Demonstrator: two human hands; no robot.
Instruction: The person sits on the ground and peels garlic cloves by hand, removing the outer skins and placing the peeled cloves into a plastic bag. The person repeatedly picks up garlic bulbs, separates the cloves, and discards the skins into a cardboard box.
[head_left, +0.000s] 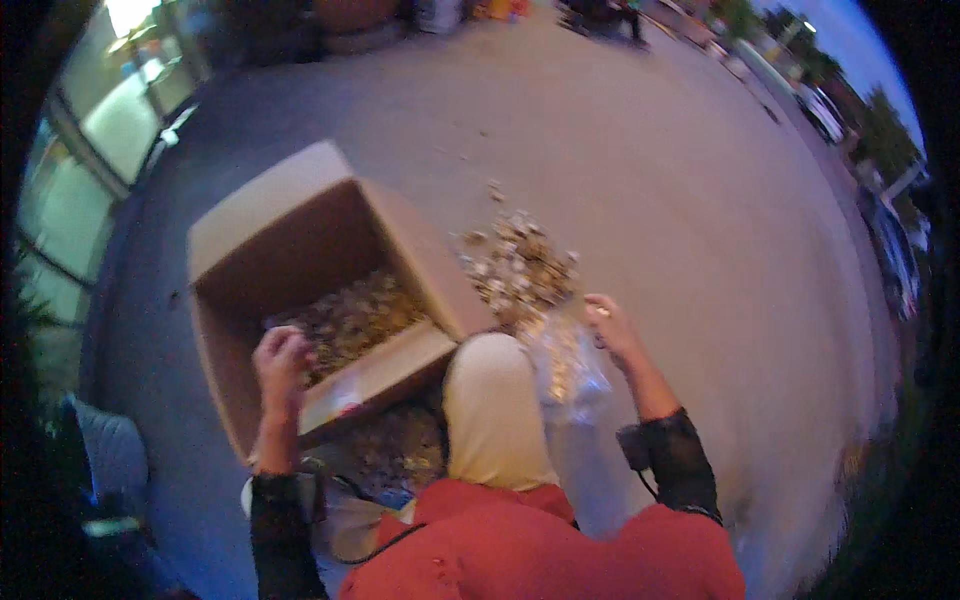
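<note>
A large cardboard box (420, 255) lies tilted before me, its mouth facing my body. Small brown pieces (360, 315), too blurred to name, cover part of its inside. My left hand (281, 367) hovers at the box's mouth with curled fingers; whether it holds a piece is unclear. To the right of the box, a loose pile of pale and brown pieces (521, 262) rests on the ground. A clear plastic bag (570, 367) with yellowish pieces lies between my knee and my right hand (615, 330). That hand's fingers are bent beside the bag; blur hides any grip.
My raised knee (495, 405) stands between box and bag. More brown pieces (405, 450) lie below the box's front flap. A grey padded object (112, 450) is at the lower left. Lit glass panels (120, 127) line the left; parked cars (821, 112) stand far right.
</note>
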